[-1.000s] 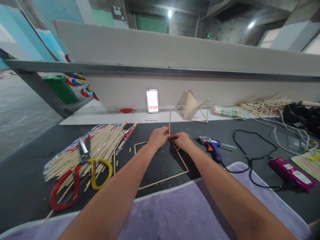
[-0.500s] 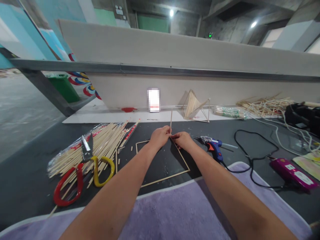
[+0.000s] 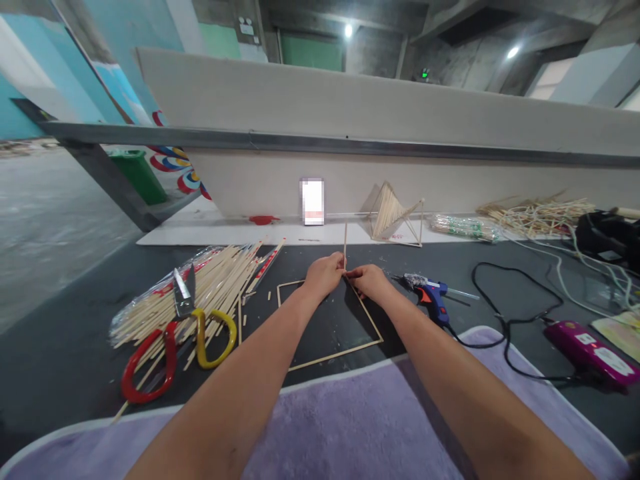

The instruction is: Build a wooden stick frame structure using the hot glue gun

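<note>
My left hand (image 3: 325, 273) pinches a thin wooden stick (image 3: 345, 241) that stands upright at the far right corner of a flat four-sided stick frame (image 3: 340, 354). The frame lies on the dark table, partly hidden by my left forearm. My right hand (image 3: 370, 281) has its fingers closed on the frame's stick at that same corner, close against the left fingertips. The joint itself is hidden by my fingers. Just right of my right hand lies a blue hot glue gun (image 3: 434, 300), its nozzle facing the corner.
Scissors (image 3: 185, 301) with red and yellow handles lie on a heap of loose sticks (image 3: 225, 273) at left. A finished-looking stick model (image 3: 387, 210) and a bright phone (image 3: 313, 201) stand at the back. Cables and a magenta power strip (image 3: 590, 353) lie right; a purple towel (image 3: 350, 427) lies in front.
The whole view has shifted slightly, with everything sitting a little further right in the picture. Both hands keep their hold at the corner, and the stick stays upright.
</note>
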{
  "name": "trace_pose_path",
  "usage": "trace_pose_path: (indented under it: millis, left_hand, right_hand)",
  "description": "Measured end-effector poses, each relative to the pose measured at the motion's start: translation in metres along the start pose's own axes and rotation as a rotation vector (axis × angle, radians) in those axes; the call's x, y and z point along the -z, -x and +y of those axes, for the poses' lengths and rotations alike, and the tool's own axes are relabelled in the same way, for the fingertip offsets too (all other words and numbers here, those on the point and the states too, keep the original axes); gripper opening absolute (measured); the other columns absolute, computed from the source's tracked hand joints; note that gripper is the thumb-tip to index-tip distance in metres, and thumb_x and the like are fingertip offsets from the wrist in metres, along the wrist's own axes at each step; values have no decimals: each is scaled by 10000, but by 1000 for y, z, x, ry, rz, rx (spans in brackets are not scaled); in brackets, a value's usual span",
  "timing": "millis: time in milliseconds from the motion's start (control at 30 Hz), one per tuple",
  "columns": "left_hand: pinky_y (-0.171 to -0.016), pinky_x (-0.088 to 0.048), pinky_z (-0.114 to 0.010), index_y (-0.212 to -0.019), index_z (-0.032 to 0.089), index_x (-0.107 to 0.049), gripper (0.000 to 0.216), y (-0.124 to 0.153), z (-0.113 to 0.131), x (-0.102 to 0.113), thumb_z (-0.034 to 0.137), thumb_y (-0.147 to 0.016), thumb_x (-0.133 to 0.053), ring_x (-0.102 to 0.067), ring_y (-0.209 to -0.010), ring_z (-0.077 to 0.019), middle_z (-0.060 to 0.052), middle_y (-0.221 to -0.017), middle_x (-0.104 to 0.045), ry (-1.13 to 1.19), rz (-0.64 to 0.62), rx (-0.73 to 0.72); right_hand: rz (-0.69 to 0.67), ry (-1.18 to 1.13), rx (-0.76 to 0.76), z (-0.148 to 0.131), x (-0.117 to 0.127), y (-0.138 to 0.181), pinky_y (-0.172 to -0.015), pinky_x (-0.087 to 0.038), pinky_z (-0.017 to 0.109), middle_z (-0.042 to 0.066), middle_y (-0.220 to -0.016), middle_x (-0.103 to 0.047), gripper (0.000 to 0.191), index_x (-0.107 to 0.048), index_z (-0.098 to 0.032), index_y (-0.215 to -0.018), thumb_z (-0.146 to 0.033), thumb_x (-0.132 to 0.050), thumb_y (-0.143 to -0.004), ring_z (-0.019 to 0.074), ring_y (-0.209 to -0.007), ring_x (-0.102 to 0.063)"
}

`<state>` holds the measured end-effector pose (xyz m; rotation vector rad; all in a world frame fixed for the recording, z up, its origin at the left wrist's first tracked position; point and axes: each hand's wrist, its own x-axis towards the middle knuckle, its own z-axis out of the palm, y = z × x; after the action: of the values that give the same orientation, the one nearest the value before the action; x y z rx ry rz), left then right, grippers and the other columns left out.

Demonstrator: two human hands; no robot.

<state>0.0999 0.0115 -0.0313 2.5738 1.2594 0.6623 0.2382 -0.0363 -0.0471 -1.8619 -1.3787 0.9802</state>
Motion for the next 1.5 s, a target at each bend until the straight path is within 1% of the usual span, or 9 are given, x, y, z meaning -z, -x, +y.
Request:
trace_pose_path:
  millis: [167,367,633,833,967,1100,1233,1367,1500]
  left_hand:
    - [-657,-372,-237,-895,236,-561,142,1,0,0,205,-757,-542,-577,-779,-155,3,-833,-642,-26,-10,8]
    - [-624,-349,-246,-893,247,-540,139,2,-3,-4,227,-756,-541,-577,-772,-167,11,-814,-637,-57,8,-13]
    - [-633,-347,-243,-920,247,-538,147,2,-4,-4,247,-773,-531,-578,-784,-165,4,-830,-636,-70,-11,-13]
    - [-625,-346,-247,-919,251,-534,137,3,-2,-4,250,-783,-523,-582,-781,-170,6,-825,-637,-86,-6,-10]
    - [-623,-343,-244,-908,251,-526,131,3,-3,-4,254,-777,-535,-578,-777,-165,8,-827,-634,-61,-4,-10]
    - [-626,-346,-245,-907,250,-527,139,3,-4,-5,272,-772,-549,-578,-774,-167,7,-818,-632,-55,-3,7]
    - [-647,-360,-240,-903,244,-534,140,3,-2,-2,278,-770,-560,-578,-787,-160,4,-838,-636,-30,-25,22]
    - [-666,-371,-242,-907,242,-543,140,2,0,0,283,-774,-559,-580,-814,-164,-3,-858,-640,-33,-48,54]
    - [-668,-373,-245,-900,242,-543,132,2,-1,-2,273,-772,-554,-579,-801,-166,0,-841,-637,-34,-28,18]
  right_hand:
    - [-22,-6,-7,2,-1,-3,-372,-431,151,-14,-572,-619,255,-692,-181,-979,-190,-611,-737,63,-370,-495]
    - [-2,13,1,1,-1,-2,-370,-429,159,-6,-599,-641,250,-696,-189,-972,-206,-619,-735,67,-367,-500]
    - [-2,5,-8,-4,0,3,-363,-422,157,-25,-513,-587,265,-691,-177,-992,-162,-588,-748,62,-338,-472]
    - [9,6,-27,-3,-1,0,-355,-415,158,-41,-473,-560,257,-694,-181,-985,-167,-602,-745,61,-314,-456]
    - [-3,-3,-27,-3,-1,1,-370,-420,154,-46,-451,-558,254,-691,-183,-986,-181,-615,-744,67,-326,-475]
    - [0,-4,-9,-2,0,1,-379,-430,160,-34,-486,-582,259,-679,-178,-1003,-189,-598,-757,76,-347,-503]
    - [33,56,22,0,0,-1,-374,-432,161,-17,-561,-612,280,-656,-168,-1018,-163,-594,-745,82,-369,-527]
    - [51,105,55,2,-1,-1,-371,-431,159,0,-618,-631,241,-650,-159,-965,-168,-603,-729,88,-394,-549]
    - [54,113,51,1,-1,1,-365,-427,158,-12,-568,-606,183,-658,-165,-902,-183,-581,-737,93,-392,-549]
